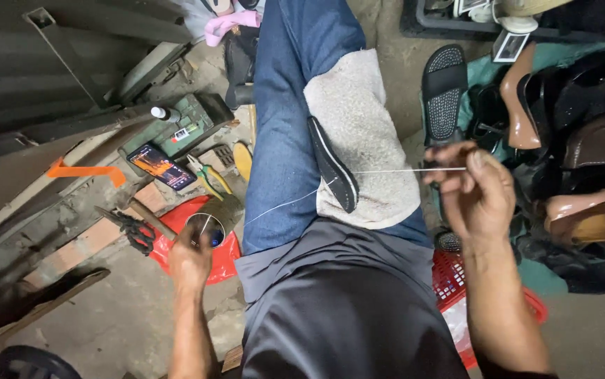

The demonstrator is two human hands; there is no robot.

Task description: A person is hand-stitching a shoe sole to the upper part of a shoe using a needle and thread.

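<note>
A black shoe sole with a white edge (332, 165) lies on a beige cloth (358, 133) over my blue-jeaned thigh. A thin white thread (400, 170) runs from the sole to my right hand (476, 189), which pinches it taut at the right. Another strand leads from the sole down to the left toward my left hand (189, 261). That hand is closed at the rim of a small round tin (207, 228) resting on a red tray (222, 256).
A phone with a lit screen (162, 167), yellow-handled pliers (210, 175), scissors (134, 228) and a green box (190, 119) lie on the floor at left. Several shoes and a black sandal (444, 88) are piled at right. A red basket (456, 281) sits beside my right forearm.
</note>
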